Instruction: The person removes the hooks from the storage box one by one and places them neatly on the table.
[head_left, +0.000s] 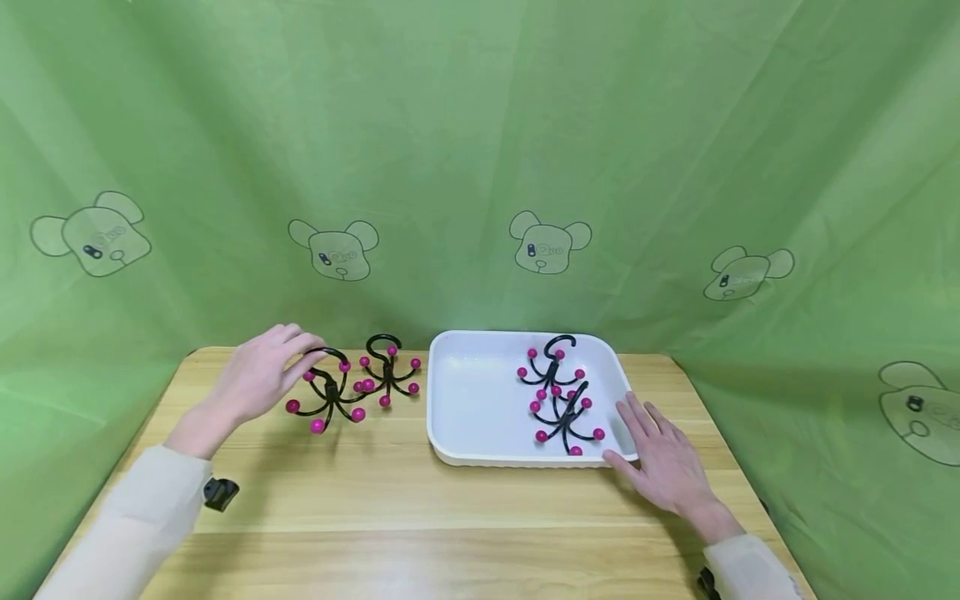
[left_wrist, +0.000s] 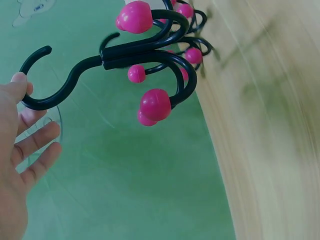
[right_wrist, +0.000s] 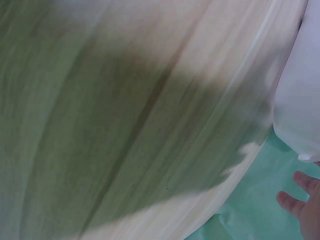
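My left hand [head_left: 253, 377] pinches the top hook of a black multi-arm hook hanger [head_left: 332, 392] with pink ball tips. In the left wrist view, thumb and forefinger grip the curved end of this hanger [left_wrist: 80, 70] while the other fingers spread loosely. A matching hanger [head_left: 388, 372] stands just to its right on the table. My right hand [head_left: 663, 458], fingers extended, rests at the right front corner of a white tray [head_left: 480, 408]. Inside the tray's right side are two more such hangers, one at the back [head_left: 553, 368] and one in front [head_left: 566, 421].
The light wooden table [head_left: 390, 517] reaches back to a green curtain [head_left: 465, 167] printed with bear faces, which also encloses both sides. In the right wrist view, the hand's shadow lies across the tabletop [right_wrist: 150, 100].
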